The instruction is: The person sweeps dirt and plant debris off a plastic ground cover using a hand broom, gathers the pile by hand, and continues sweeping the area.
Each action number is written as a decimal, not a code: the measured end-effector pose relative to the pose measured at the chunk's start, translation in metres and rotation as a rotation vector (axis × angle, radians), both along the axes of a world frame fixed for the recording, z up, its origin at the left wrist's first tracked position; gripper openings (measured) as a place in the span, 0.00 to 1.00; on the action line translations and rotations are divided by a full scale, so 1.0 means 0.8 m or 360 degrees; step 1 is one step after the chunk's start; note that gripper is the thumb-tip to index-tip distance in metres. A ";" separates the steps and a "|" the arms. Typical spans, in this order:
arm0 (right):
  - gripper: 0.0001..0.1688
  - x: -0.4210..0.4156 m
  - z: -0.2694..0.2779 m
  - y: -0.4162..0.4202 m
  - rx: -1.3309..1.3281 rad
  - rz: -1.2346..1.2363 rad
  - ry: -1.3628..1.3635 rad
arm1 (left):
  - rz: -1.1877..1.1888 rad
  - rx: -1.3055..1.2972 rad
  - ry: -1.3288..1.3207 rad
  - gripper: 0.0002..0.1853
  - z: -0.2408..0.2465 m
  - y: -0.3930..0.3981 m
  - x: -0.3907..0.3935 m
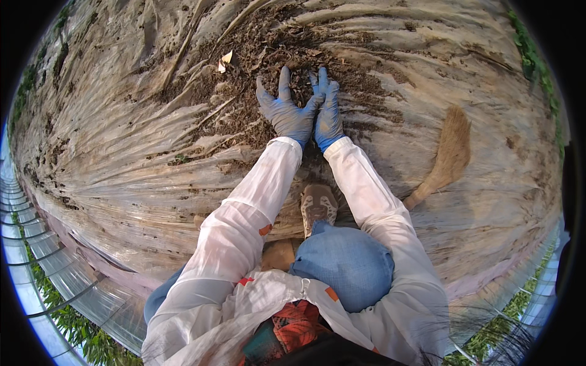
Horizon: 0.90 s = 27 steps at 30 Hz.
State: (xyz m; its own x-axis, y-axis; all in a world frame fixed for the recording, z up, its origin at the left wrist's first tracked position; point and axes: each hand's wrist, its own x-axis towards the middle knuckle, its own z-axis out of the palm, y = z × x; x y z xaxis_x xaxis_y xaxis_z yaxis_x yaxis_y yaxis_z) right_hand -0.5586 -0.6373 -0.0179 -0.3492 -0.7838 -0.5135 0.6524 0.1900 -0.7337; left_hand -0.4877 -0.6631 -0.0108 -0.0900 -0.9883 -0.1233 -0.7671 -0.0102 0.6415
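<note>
Both hands wear soil-stained blue gloves and reach over a heap of dark, crumbly soil and dry plant litter (293, 45). My left hand (288, 110) has its fingers spread, and its thumb lies against the other glove. Beside it, my right hand (327, 110) is turned on edge with its fingers pointing forward; whether anything lies between the two palms is hidden. The litter rests on wrinkled, dirty plastic sheeting (206, 178). To the right, a straw hand broom (446, 151) lies on the sheeting, handle towards me.
A pale scrap (224, 61) lies by the heap's left side. My shoe (319, 206) and bent knee (345, 267) are below my hands. Green plants (526, 50) line the right edge. Clear film over hoops (59, 261) curves along the lower left, with foliage beyond.
</note>
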 end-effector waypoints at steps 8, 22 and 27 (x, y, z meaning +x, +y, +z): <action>0.49 -0.008 -0.014 0.004 0.0005 -0.0283 -0.0262 | -0.0066 -0.0131 -0.0219 0.44 -0.002 0.000 -0.009; 0.45 0.040 0.010 -0.016 -0.0081 0.0166 0.0145 | 0.0193 0.0119 0.0888 0.36 -0.011 -0.016 0.041; 0.48 0.081 0.032 -0.039 -0.0110 0.0260 0.0508 | 0.0525 0.0222 0.1430 0.30 -0.026 -0.028 0.063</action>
State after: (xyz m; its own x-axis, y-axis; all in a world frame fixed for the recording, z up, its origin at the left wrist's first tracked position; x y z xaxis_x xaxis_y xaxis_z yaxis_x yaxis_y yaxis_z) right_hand -0.4936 -0.6684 0.0078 -0.3508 -0.8714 -0.3429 0.3537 0.2157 -0.9101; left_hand -0.4369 -0.6856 -0.0317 0.0714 -0.9625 -0.2617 0.0639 -0.2574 0.9642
